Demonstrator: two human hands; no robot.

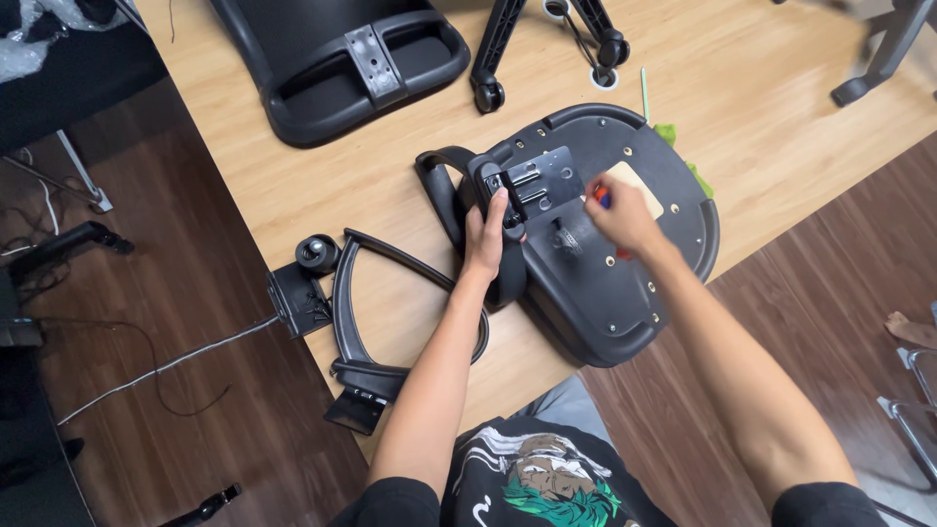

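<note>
The black plastic chair seat base (625, 273) is lying upside down at the near edge of the light wooden table (771, 88), its black metal mounting plate (542, 181) facing up. The left hand (485, 234) is gripping the black curved armrest bracket (493, 195) against the plate, fingers wrapped closed around it. The right hand (620, 217) is resting over the seat base, fingers pinching a small red and blue tool (600, 196). A second black armrest frame (366, 322) is lying to the left. A black chair backrest shell (342, 59) and a black wheeled leg base (547, 49) are lying farther back.
</note>
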